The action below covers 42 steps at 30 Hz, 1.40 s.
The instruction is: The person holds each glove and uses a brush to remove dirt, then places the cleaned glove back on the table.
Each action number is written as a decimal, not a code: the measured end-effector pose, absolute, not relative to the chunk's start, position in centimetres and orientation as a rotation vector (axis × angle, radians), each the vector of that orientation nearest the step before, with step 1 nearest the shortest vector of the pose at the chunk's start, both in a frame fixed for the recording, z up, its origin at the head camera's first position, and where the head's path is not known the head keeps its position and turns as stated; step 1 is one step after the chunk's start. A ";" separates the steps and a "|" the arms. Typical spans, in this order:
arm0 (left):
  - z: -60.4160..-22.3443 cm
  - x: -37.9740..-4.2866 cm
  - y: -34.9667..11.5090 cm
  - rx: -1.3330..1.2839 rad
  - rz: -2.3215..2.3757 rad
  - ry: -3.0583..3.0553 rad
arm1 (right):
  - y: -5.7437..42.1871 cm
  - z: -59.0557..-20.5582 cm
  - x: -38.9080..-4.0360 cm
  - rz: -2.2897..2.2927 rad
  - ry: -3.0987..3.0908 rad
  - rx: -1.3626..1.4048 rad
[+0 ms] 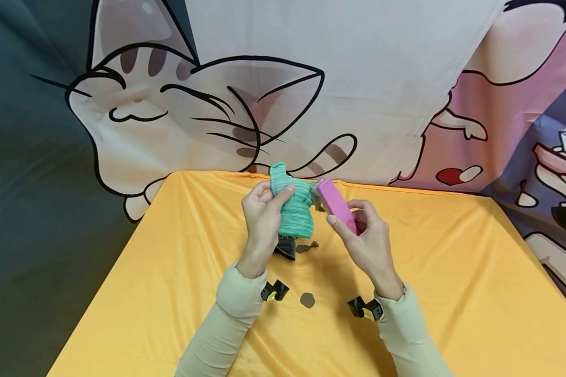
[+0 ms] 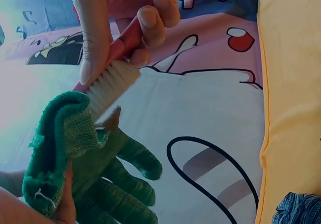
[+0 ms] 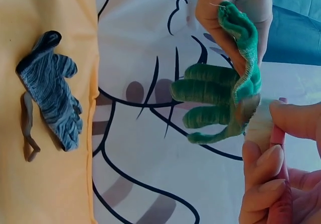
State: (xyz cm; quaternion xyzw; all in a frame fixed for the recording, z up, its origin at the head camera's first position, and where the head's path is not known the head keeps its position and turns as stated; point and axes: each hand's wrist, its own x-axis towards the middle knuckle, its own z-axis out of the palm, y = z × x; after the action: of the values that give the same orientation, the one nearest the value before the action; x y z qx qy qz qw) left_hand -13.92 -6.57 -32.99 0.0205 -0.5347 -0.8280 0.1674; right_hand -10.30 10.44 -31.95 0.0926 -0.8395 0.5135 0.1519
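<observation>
A green knitted glove (image 1: 296,212) is held up above the far part of the table. My left hand (image 1: 263,222) pinches it near the cuff, thumb on the near side. In the right wrist view its fingers dangle loosely. My right hand (image 1: 370,246) grips a pink-handled brush (image 1: 337,205). Its pale bristles (image 2: 114,86) meet the glove beside a brown patch (image 3: 247,109) in the right wrist view. How firmly the bristles press I cannot tell.
On the yellow cloth-covered table (image 1: 179,293) lies a dark grey striped glove (image 3: 52,93), with a brown irregular strip (image 1: 306,247) beside it. A brown roundish flat piece (image 1: 307,300) lies nearer, between the forearms. A cartoon-printed cloth (image 1: 382,78) hangs behind the table's far edge.
</observation>
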 end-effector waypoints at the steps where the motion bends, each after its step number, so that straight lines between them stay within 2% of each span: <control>1: -33.0 -13.9 -6.6 0.054 -2.356 -1.523 | 10.5 -31.9 -10.3 1.474 -2.400 0.256; 12: -33.4 -13.6 -5.4 0.045 -2.330 -1.721 | 10.3 -32.2 -10.4 1.572 -2.287 0.230; 24: -34.4 -13.1 -3.6 -0.181 -2.138 -1.984 | 9.9 -32.9 -10.5 1.754 -2.263 0.254; 29: -34.3 -13.5 -4.0 -0.278 -2.441 -1.696 | 10.2 -32.9 -10.6 1.862 -2.213 0.248; 33: -34.4 -13.9 -4.1 -0.214 -2.681 -1.490 | 10.7 -34.1 -11.5 1.959 -2.129 0.275; 42: -35.2 -14.3 -4.0 -0.014 -2.706 -1.669 | 10.5 -34.6 -11.5 1.985 -2.127 0.297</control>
State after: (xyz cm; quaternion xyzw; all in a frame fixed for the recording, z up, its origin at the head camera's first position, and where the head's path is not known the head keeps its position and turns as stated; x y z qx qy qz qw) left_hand -14.28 -3.96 -35.23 -0.0045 -0.5249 -0.8510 -0.0186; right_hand -11.47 10.48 -34.60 0.1009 -0.7229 0.6748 0.1085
